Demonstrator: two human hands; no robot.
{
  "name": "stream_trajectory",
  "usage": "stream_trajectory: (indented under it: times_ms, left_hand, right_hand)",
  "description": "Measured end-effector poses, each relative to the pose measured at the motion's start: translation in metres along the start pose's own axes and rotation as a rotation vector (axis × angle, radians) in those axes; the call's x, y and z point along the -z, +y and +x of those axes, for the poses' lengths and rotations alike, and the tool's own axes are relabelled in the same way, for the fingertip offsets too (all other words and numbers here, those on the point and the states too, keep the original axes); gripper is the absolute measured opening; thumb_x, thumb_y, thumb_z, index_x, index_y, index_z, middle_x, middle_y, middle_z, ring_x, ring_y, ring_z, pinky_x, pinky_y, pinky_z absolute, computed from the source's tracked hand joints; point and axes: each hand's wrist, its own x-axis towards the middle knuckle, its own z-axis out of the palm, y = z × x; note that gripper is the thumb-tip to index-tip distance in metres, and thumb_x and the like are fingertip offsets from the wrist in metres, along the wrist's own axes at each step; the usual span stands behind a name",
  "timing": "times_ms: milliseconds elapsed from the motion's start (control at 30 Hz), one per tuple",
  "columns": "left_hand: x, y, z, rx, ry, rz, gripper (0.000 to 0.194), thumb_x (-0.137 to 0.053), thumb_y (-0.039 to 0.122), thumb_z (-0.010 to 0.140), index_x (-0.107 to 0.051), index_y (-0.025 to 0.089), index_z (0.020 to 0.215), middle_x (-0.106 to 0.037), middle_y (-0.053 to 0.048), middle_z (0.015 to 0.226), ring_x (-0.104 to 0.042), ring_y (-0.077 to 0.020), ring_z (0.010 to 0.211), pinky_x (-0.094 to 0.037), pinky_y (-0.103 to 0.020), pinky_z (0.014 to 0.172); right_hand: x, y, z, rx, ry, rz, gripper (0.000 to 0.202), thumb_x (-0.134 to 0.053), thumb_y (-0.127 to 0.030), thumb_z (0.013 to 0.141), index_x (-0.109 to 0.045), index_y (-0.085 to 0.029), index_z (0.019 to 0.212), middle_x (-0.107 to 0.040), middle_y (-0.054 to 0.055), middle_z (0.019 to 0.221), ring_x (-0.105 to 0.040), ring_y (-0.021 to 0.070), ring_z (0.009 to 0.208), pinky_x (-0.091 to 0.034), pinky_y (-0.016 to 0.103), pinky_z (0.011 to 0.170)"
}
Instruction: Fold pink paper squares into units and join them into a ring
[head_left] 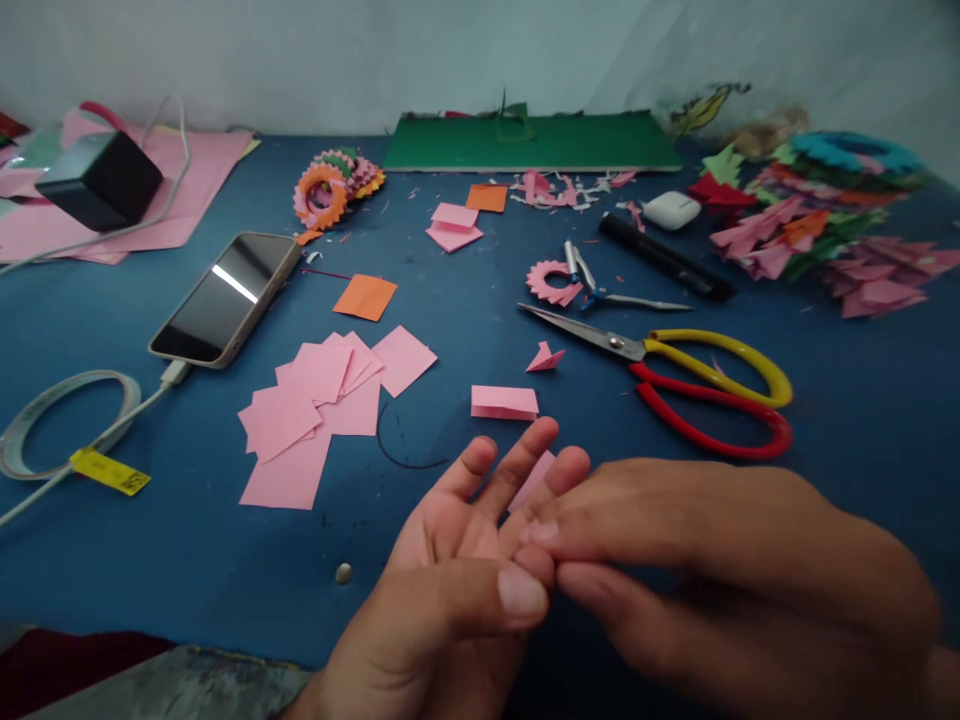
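My left hand (457,590) is palm up at the lower middle. Its thumb and index finger are pressed together, and the other fingers are spread. My right hand (720,560) touches it from the right, thumb and fingers closed at the left index fingertip. Anything held between these fingertips is hidden. A pink paper piece (534,480) shows behind the left fingers. Just beyond lie a folded pink strip (504,402) and a small pointed pink fold (545,357). Several pink squares (289,415) overlap to the left. Scissors (709,385) with yellow and red handles lie above my right hand.
Left are a phone (229,298), cable, tape roll (120,440) and black box (101,180). Orange squares (365,297), a pink folded ring (551,283), small snips (592,285) and a black pen (666,256) lie farther back. A green board (532,145) is by the wall; folded paper pieces (795,225) are at right.
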Motion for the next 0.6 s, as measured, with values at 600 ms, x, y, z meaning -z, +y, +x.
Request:
stream_trajectory:
  times_ms: [600]
  left_hand:
    - [0.0035,-0.0003,-0.0026,0.054,-0.008,0.004,0.051,-0.057,-0.005,0.069,-0.043,0.019,0.112,-0.052,-0.006,0.134,-0.045,-0.0173,0.125,-0.022,-0.035,0.113]
  right_hand:
    - [-0.0032,-0.0014,-0.0027,-0.033,0.017,0.027,0.016,-0.065,-0.001,0.067,-0.068,-0.016,0.070,-0.073,-0.004,0.065,-0.067,0.0055,0.056,-0.052,0.005,0.069]
